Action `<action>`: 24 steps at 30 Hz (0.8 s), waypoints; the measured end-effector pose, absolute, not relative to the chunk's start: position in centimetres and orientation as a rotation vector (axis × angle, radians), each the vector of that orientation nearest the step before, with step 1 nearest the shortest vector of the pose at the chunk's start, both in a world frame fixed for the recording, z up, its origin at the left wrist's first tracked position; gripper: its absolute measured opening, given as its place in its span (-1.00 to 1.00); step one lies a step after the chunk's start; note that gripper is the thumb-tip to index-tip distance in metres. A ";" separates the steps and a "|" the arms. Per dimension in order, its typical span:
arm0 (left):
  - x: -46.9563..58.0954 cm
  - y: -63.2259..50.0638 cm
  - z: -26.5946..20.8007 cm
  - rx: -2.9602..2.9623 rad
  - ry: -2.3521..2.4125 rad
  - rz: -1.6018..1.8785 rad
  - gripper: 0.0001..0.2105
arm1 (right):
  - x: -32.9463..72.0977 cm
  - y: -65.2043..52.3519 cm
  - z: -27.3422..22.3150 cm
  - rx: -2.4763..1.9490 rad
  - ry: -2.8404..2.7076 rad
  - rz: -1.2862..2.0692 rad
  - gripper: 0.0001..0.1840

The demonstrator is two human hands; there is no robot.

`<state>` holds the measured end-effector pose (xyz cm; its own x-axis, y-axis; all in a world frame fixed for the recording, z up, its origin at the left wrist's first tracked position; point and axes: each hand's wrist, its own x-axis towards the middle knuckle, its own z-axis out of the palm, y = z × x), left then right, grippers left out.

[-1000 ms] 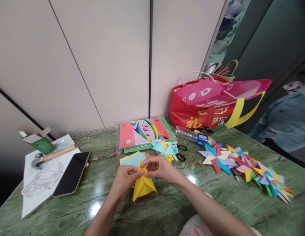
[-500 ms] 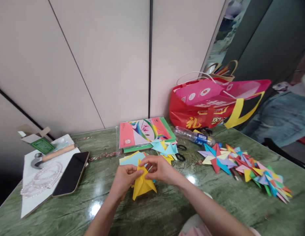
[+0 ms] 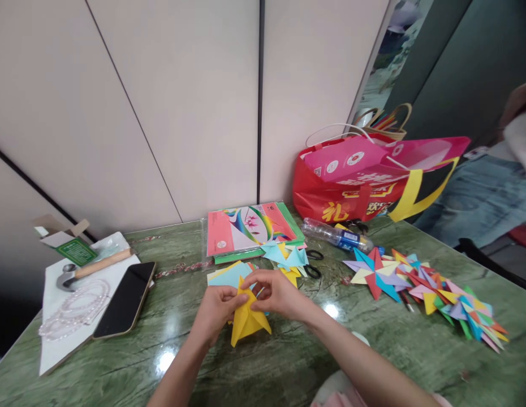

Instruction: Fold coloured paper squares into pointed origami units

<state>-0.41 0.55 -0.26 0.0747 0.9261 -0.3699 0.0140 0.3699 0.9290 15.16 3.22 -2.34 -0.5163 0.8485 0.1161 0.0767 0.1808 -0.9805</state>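
Between my hands is a folded piece of yellow origami paper (image 3: 249, 323), its pointed tip up and its wider end spread toward me. My left hand (image 3: 219, 308) pinches its left side with thumb and forefinger. From the right, my right hand (image 3: 276, 291) grips the upper part, its fingers curled over the folds. Just behind lie loose sheets of coloured paper (image 3: 229, 273), partly hidden by my hands. Several folded blue and yellow paper pieces (image 3: 286, 257) rest beyond my right hand, beside the black scissor handles (image 3: 314, 272).
A packet of coloured paper (image 3: 246, 229) lies by the wall. Multicoloured paper stars (image 3: 375, 272), a plastic bottle (image 3: 337, 234) and a red bag (image 3: 352, 181) are on the right. At left are a phone (image 3: 125, 299), a hammer (image 3: 97, 265), beads (image 3: 74, 311) and a small box (image 3: 70, 243).
My hands and the yellow paper keep nearly the same pose. The whole view has shifted very slightly, and the person at the far right has moved a little.
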 end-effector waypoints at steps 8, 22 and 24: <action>-0.6 0.5 -0.3 1.063 1.324 0.840 -0.64 | 15.1 3.2 -2.4 -0.902 -1.756 1.403 -0.73; -0.6 0.6 -0.8 1.219 1.310 0.851 -0.67 | 15.2 3.6 -2.5 -1.002 -1.625 1.546 -0.65; -0.5 0.5 -0.6 1.229 1.319 0.855 -0.69 | 15.1 3.6 -2.4 -1.002 -1.614 1.510 -0.67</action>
